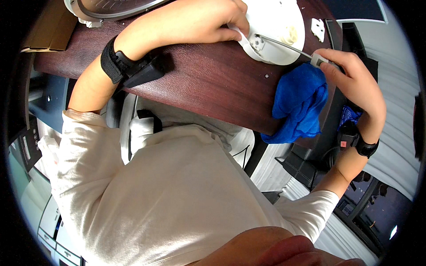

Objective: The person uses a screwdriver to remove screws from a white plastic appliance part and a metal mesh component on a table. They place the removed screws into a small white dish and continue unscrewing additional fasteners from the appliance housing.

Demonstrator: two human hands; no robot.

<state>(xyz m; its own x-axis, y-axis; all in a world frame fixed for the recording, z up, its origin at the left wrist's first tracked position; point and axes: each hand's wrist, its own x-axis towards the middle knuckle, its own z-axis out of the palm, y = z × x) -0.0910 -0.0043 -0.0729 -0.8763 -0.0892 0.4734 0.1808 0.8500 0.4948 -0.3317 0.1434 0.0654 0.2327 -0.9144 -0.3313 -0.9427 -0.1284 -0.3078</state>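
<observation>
A white, rounded plastic housing (284, 20) lies on the dark red-brown table at the top of the view. My left hand (224, 20) pinches a white edge piece at its left side, thumb below and fingers above; part of the grip is cut off by the upper border. My right hand (353, 75) is closed round the grey handle of a screwdriver (288, 46). The metal shaft slants up and left across the housing, and its tip meets a small fitting (258, 42) with screw spots near my left thumb. A crumpled blue cloth (301, 99) hangs over the table edge below my right hand.
A round wire-grille cover (111, 13) sits at the upper left, beside a cardboard box (53, 26). A small white plastic part (317, 29) lies right of the housing. One tiny screw-like piece (266, 76) rests on the table (204, 84) near the cloth.
</observation>
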